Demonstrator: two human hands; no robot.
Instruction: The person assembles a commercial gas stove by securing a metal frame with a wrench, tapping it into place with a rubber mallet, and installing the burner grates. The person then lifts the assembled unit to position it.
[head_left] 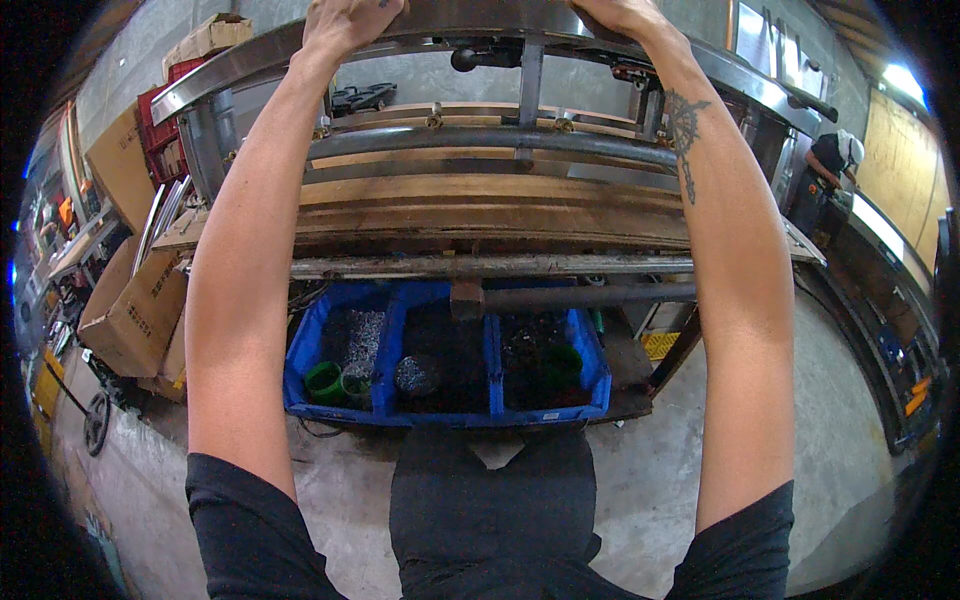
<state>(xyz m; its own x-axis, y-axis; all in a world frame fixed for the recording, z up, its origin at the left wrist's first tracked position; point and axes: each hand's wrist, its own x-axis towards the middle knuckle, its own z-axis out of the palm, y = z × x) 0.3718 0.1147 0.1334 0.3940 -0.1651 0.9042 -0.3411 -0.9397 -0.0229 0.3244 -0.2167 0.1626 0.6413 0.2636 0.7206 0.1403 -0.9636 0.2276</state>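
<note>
Both my arms reach up and forward to a long stainless steel frame (440,30) with legs, which looks like a metal bench or cooker body. My left hand (348,22) is closed on its near edge, left of the middle. Farther right, my right hand (622,14) is closed on the same edge. The upper picture edge cuts off part of both hands. Under the frame run a dark horizontal pipe (490,143) with small brass fittings and several stacked wooden boards (480,205).
Below the boards, blue bins (392,400) hold small metal parts and green cups. Cardboard boxes (150,300) and a red crate (165,145) stand left. At the far right, a person (838,158) bends over a long workbench (890,290). The floor (655,470) is grey concrete.
</note>
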